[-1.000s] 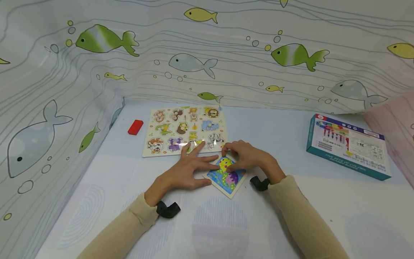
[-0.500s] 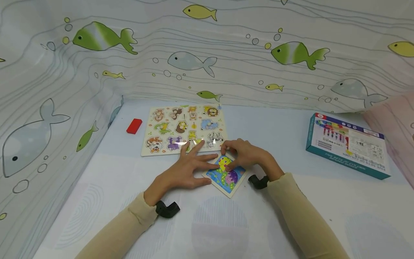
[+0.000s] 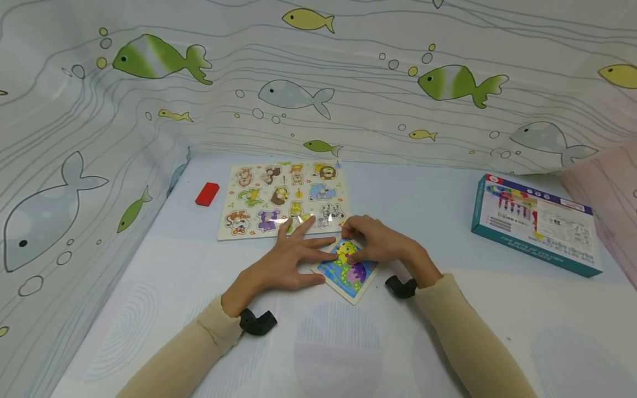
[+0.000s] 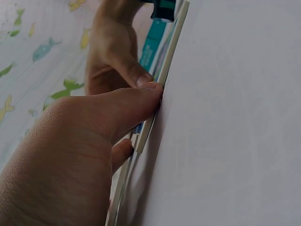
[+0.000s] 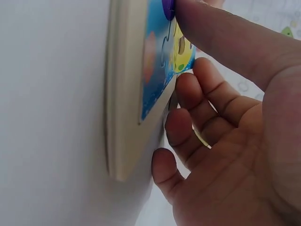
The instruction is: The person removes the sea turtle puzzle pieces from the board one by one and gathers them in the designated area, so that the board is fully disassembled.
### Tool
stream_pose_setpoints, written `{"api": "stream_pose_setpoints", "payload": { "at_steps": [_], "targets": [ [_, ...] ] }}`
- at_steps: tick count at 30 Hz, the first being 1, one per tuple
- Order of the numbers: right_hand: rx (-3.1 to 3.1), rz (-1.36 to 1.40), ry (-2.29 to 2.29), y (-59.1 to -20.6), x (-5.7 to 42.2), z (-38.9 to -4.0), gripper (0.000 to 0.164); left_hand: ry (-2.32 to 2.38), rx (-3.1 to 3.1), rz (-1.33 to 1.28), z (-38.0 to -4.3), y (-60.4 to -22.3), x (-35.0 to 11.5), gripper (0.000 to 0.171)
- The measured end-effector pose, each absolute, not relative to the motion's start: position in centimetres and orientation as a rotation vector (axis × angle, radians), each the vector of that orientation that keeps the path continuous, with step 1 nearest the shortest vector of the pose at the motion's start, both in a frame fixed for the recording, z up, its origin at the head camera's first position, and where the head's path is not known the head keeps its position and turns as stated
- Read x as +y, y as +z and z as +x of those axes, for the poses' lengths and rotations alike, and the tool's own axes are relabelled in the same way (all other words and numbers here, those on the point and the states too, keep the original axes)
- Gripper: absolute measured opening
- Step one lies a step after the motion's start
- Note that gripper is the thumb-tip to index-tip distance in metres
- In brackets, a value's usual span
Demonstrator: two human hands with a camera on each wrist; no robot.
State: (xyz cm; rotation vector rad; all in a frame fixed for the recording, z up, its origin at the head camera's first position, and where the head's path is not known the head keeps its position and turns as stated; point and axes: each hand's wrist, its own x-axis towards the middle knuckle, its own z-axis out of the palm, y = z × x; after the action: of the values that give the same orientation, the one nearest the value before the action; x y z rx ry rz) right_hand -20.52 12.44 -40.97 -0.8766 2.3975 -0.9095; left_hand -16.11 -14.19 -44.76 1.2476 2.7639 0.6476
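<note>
A small square jigsaw (image 3: 354, 300) with a yellow and purple cartoon creature on blue lies cornerwise on the table. My left hand (image 3: 281, 266) spreads its straight fingers beside it, thumb at the near left edge and two fingertips at the left side. In the left wrist view, that thumb (image 4: 136, 106) presses the board's edge. From the far right, my right hand (image 3: 383, 241) pinches the yellow jigsaw piece (image 5: 182, 52) between thumb and curled fingertips at the board's far corner. Two left fingers reach over the near edge of an animal peg puzzle (image 3: 226, 233).
Behind the hands, the cream peg puzzle holds several animal pieces. A red block (image 3: 207, 194) lies to its left. A teal and white box (image 3: 534, 224) lies at the right. A fish-print sheet (image 3: 368, 124) rises behind and at the left.
Both hands stay at the jigsaw with nearly the same grip. My right wrist has shifted slightly right and nearer to me in the last half second.
</note>
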Motion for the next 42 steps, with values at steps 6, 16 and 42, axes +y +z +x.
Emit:
{"api": "stream_pose_setpoints", "payload": {
  "at_steps": [6,16,42],
  "targets": [
    [2.355,-0.882,-0.995,-41.0,12.5,-20.4,0.046,0.661,2.762,1.248,-16.2,-44.9,-14.3,0.049],
    [2.379,-0.768,-1.146,-42.2,12.7,-20.4,0.030,0.655,2.761,1.230,-16.1,-44.9,-14.3,0.050],
    [2.357,-0.684,-1.331,-42.6,14.1,-21.6,0.022,0.719,2.754,1.253,-15.8,-44.8,-14.3,0.048]
  ]
}}
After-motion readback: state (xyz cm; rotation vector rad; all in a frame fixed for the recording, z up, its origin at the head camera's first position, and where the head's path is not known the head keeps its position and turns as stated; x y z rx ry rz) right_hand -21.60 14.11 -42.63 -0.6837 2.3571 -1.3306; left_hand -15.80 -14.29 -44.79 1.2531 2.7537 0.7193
